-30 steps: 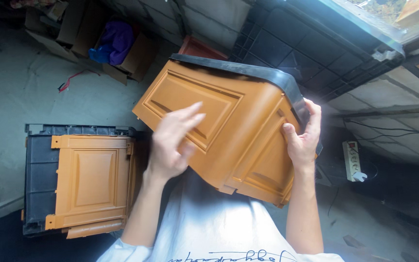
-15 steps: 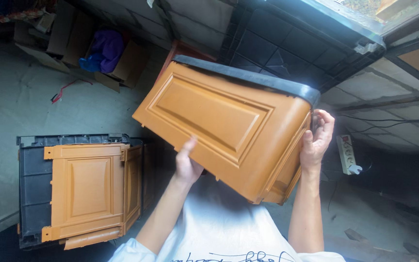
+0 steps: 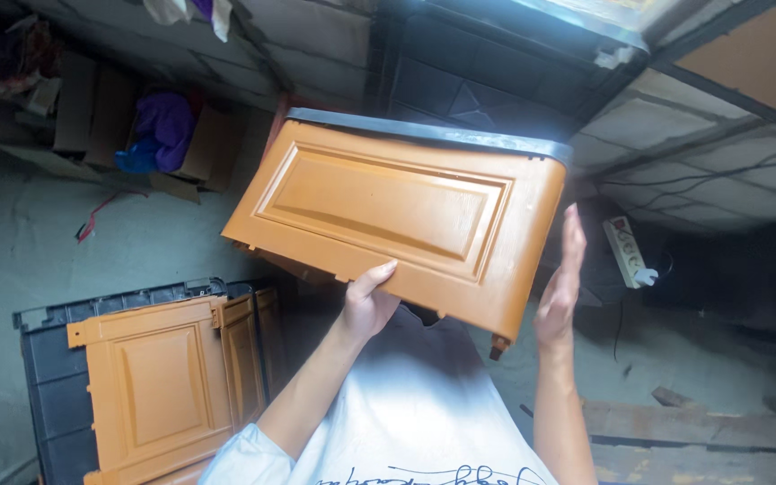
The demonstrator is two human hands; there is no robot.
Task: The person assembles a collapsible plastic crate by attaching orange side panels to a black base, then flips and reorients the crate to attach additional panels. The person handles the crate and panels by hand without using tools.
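Under my chin: a white shirt front (image 3: pixel 424 404), both my forearms rising out of it.
Left hand (image 3: pixel 368 301): cupped beneath the lower edge of the orange panel (image 3: pixel 397 216), thumb hooked up over its face, so the weight sits in my palm.
Right hand (image 3: pixel 561 287): flat and open, fingers together, set against the panel's rounded end, seemingly to steady it rather than grip.
Panel: held above both hands, tilted, recessed face toward me, a dark rim (image 3: pixel 424 133) along its far edge.
Left of my left arm: a black crate (image 3: pixel 47 377) with more orange panels (image 3: pixel 159 386) lying on it.
Right of my right hand: a white power strip (image 3: pixel 626 251) on the floor.
Farther off: cardboard boxes (image 3: pixel 92 117) and purple cloth (image 3: pixel 163 126) against the wall.
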